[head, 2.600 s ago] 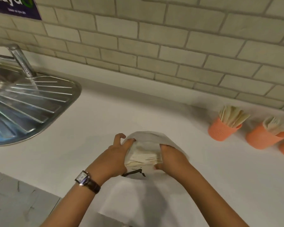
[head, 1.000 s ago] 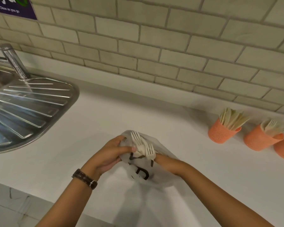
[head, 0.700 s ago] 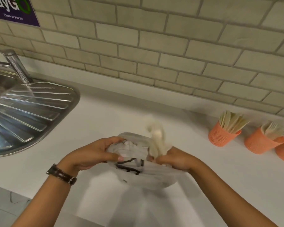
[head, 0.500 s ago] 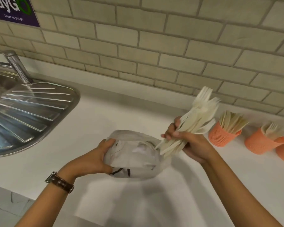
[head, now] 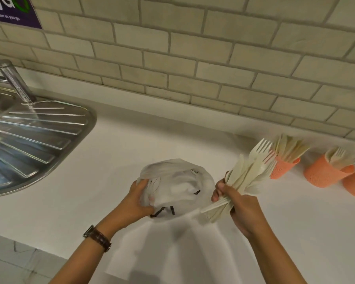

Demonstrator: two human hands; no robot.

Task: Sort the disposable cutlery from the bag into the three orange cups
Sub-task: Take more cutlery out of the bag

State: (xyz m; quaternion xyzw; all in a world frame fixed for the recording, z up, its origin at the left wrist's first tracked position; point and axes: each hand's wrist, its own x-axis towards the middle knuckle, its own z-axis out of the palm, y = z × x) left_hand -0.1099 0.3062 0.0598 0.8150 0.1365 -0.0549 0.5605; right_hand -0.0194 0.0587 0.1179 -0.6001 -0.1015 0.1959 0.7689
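The right hand (head: 237, 203) now grips a bundle of white forks (head: 247, 177) pulled clear of the plastic bag (head: 176, 185), which the left hand (head: 136, 200) pinches beside it; the orange cups (head: 324, 174) wait just beyond, so sorting can start.

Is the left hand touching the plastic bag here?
Touching. The head view shows the left hand gripping the bag at its left side, fingers pressed into the plastic.

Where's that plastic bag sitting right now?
The plastic bag lies crumpled on the white counter at centre, gripped by the left hand, right of the steel sink.
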